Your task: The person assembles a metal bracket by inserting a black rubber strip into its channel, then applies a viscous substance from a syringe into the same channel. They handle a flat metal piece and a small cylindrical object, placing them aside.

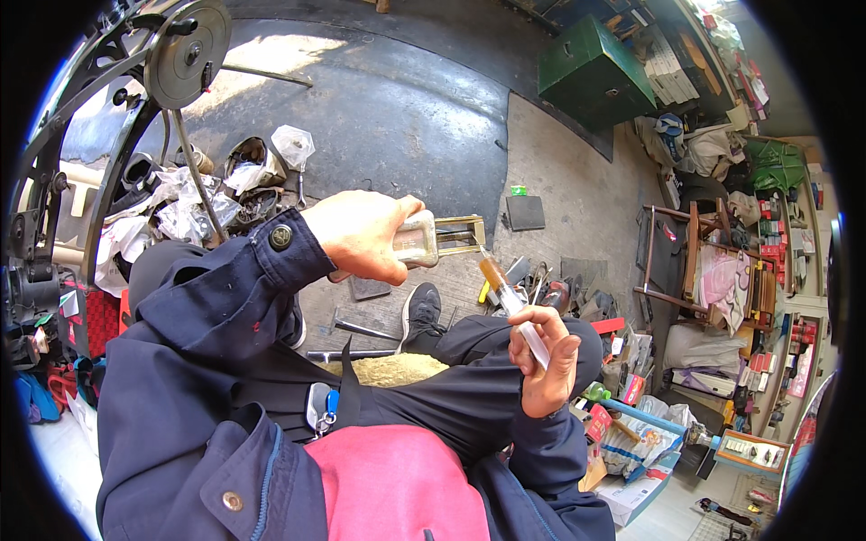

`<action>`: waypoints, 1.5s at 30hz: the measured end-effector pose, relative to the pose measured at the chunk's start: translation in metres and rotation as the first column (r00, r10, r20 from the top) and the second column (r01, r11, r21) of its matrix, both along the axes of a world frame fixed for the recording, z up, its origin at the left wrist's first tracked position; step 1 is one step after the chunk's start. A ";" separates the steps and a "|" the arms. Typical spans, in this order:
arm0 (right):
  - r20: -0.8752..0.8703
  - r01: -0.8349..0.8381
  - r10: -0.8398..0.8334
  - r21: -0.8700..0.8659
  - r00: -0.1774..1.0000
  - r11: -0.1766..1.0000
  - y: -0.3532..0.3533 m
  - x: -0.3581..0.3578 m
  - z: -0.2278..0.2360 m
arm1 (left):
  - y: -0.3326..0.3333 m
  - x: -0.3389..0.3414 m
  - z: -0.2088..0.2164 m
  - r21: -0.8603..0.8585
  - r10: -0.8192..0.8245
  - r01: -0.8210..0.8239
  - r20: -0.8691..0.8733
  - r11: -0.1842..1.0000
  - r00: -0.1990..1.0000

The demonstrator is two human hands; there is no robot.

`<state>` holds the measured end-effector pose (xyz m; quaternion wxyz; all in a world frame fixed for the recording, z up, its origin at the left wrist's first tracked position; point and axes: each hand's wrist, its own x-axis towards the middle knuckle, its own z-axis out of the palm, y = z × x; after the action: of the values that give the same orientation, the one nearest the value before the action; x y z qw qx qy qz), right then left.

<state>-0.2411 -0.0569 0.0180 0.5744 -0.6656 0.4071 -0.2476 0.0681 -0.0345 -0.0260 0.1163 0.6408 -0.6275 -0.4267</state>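
Note:
My left hand [361,236] grips a worn, rounded rectangular metal block [416,240]. From its right end sticks out a brass-coloured rectangular frame [464,220] with a dark bar inside; I cannot tell what kind of thing it is. My right hand [548,365] is closed round a clear plastic syringe [507,293] with amber liquid in its barrel. The syringe slants up and left, its thin tip close to the brass frame; whether they touch is unclear. Under both hands are my dark trousered legs and a dark shoe [421,311].
Left stands a black machine with a round metal wheel [188,54], above plastic bags [185,194] and shoes. Hand tools [541,281] lie on the floor by my right knee. Farther off are a green box [595,74], a folding chair [695,261] and loaded shelves [776,243].

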 end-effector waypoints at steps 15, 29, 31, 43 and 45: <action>0.074 -0.110 0.106 0.041 0.992 0.993 0.005 0.006 -0.006 | -0.003 -0.002 0.008 0.121 0.050 -0.045 -0.039 0.992 0.998; 0.166 -0.133 0.096 0.233 0.982 0.963 -0.007 0.005 -0.009 | -0.009 -0.010 0.014 0.089 0.051 -0.047 -0.039 0.995 0.998; 0.172 -0.137 0.098 0.233 0.980 0.963 -0.009 0.003 -0.009 | -0.009 -0.011 0.015 0.116 0.084 -0.076 -0.065 0.990 0.994; 0.153 -0.126 0.091 0.240 0.984 0.962 -0.017 -0.002 -0.005 | -0.013 -0.015 0.020 0.166 0.080 -0.073 -0.030 0.983 0.996; 0.150 -0.123 0.089 0.231 0.985 0.965 -0.017 -0.001 -0.004 | -0.013 -0.014 0.019 0.153 0.076 -0.069 -0.039 0.986 0.996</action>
<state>-0.2419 -0.0739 0.0138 0.6896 -0.5936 0.3569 -0.2113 0.0539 -0.0472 -0.0070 0.0969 0.6604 -0.5668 -0.4829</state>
